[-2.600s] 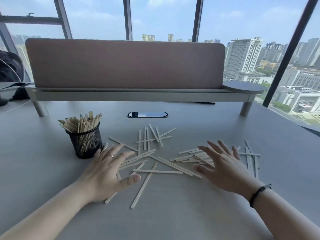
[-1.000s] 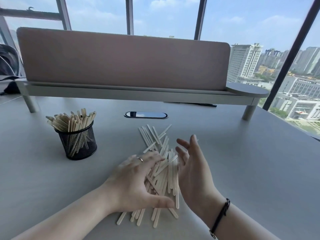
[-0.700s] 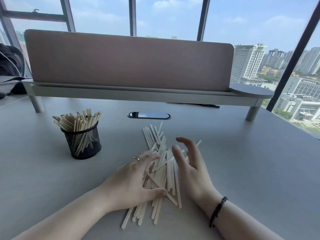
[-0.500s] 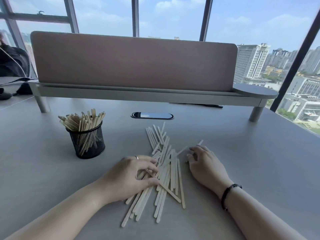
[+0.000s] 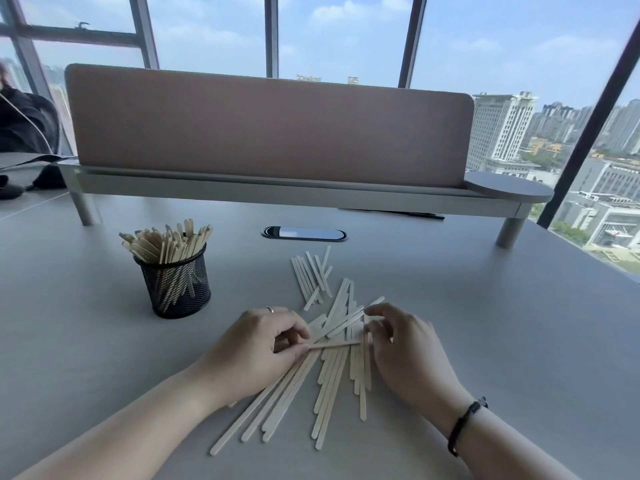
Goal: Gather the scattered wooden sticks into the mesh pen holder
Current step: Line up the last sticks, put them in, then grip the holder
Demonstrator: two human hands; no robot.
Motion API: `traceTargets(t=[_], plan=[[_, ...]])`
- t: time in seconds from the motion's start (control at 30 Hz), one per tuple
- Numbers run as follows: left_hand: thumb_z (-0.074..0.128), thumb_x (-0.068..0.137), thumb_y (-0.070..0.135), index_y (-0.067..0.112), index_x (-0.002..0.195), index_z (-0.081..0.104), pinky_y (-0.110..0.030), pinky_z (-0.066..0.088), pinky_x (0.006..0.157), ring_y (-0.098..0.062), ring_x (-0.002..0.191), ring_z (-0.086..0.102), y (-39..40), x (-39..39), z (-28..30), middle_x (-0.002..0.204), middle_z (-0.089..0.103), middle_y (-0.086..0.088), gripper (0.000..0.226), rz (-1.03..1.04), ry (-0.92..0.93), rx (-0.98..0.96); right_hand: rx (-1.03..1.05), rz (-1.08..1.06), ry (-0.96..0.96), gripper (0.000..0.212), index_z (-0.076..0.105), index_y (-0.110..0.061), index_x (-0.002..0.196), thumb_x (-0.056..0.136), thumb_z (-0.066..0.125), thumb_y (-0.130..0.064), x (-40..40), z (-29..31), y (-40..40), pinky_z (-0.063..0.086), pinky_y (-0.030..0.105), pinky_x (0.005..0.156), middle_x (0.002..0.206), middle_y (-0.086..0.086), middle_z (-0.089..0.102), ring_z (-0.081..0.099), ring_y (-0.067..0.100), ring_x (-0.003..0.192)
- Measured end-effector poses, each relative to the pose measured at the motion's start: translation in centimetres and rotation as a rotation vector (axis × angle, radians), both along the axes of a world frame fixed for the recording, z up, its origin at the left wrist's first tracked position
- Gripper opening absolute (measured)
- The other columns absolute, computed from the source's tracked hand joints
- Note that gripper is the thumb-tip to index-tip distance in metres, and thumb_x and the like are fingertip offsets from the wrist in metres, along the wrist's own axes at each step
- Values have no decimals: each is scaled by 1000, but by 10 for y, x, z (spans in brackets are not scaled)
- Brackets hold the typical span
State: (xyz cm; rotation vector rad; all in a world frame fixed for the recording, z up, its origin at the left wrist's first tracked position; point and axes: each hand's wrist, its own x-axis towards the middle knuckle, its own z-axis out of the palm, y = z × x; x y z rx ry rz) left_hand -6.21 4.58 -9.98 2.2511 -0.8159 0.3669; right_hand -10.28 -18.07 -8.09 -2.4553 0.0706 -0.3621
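From the head view, the loose pale flat wooden sticks (image 5: 332, 344), which a few seconds ago lay fanned wide across the grey desk (image 5: 485, 341), are now drawn into one rough heap in front of the person, most of them lying nearly parallel and pointing away, with a smaller cluster just beyond. That sweep means the gathering is largely done, and the likely next step is to lift the bundle. The left hand (image 5: 256, 344) has closed in since half a second ago: its thumb and fingers pinch the end of one stick lying crosswise on top of the heap. The right hand (image 5: 401, 344) rests on the other side, fingers curled down onto the sticks' edge, apparently nipping a stick tip, though the exact grip is hard to tell. The black round wire-mesh pen holder (image 5: 176, 282) stands upright to the left, well apart from the heap and unmoved, already packed with upright wooden sticks leaning outward over its rim; room for the remainder looks tight. Behind it, a dark oval cable port (image 5: 304, 233) sits in the desk.
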Motion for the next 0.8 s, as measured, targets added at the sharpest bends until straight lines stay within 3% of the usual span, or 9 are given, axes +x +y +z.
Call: traceTargets(t=[0.13, 0.2, 0.27, 0.33, 0.43, 0.5, 0.6, 0.7, 0.8], plan=[[82, 80, 14, 26, 88, 74, -19, 56, 70, -1, 77, 68, 0, 1, -2, 79, 69, 18, 16, 86, 41, -57, 192, 54, 8, 23, 66, -31, 108, 98, 52, -17, -1, -3, 9, 56, 28, 73, 96, -11, 75, 70, 7, 74], [80, 81, 34, 29, 95, 73, -30, 58, 74, 0, 84, 67, 0, -3, 1, 88, 68, 18, 17, 148, 66, -44, 310, 72, 43, 23, 66, -29, 100, 98, 51, -12, -2, -4, 14, 60, 37, 69, 92, -8, 74, 71, 11, 62], [62, 78, 68, 35, 109, 67, -33, 57, 80, 2, 99, 63, -3, -10, 9, 107, 65, 22, 45, 208, 91, 55, 445, 95, 79, 24, 67, -24, 96, 97, 50, -6, -2, -6, 18, 61, 45, 70, 88, -2, 74, 73, 17, 63], [39, 71, 90, 41, 133, 50, -35, 49, 98, -4, 123, 54, -8, -20, 18, 137, 53, 23, 81, 265, 162, 271, 561, 138, 106, 26, 68, -20, 96, 98, 50, -2, -5, -8, 22, 61, 50, 74, 88, 3, 74, 74, 22, 68], [26, 59, 102, 39, 157, 0, -41, 14, 124, -23, 153, 13, -17, -35, 23, 168, 11, -3, 119, 343, 326, 585, 638, 186, 127, 27, 68, -21, 95, 98, 50, -2, -6, -6, 28, 61, 45, 69, 88, 5, 74, 74, 25, 69], [24, 55, 105, 32, 156, -19, -45, -1, 124, -29, 155, -7, -18, -39, 21, 168, -8, -13, 132, 362, 393, 682, 554, 176, 55, 21, 68, -24, 93, 95, 56, -7, -1, -2, 28, 59, 40, 61, 83, 1, 73, 72, 22, 65], [25, 74, 93, 29, 158, -11, -42, -3, 124, -26, 154, -9, -19, -37, 15, 168, -6, -11, 111, 312, 316, 678, 228, 114, -112, 5, 66, -30, 95, 92, 64, -28, 24, 4, 29, 56, 33, 71, 87, -14, 72, 68, 9, 77], [26, 89, 76, 33, 157, 0, -36, -1, 124, -17, 154, -5, -18, -31, 7, 169, 3, -2, 84, 213, 189, 621, -78, 87, -41, 42, 55, -31, 124, 91, 53, -57, 65, 9, 41, 47, 35, 90, 120, -6, 64, 62, 20, 108], [24, 92, 71, 36, 157, 0, -33, 0, 124, -11, 154, -4, -16, -23, 4, 168, 4, 4, 78, 112, 146, 627, -223, 36, 151, 75, 40, -26, 140, 84, 42, -76, 118, 4, 59, 36, 45, 103, 135, 10, 54, 48, 30, 128]])
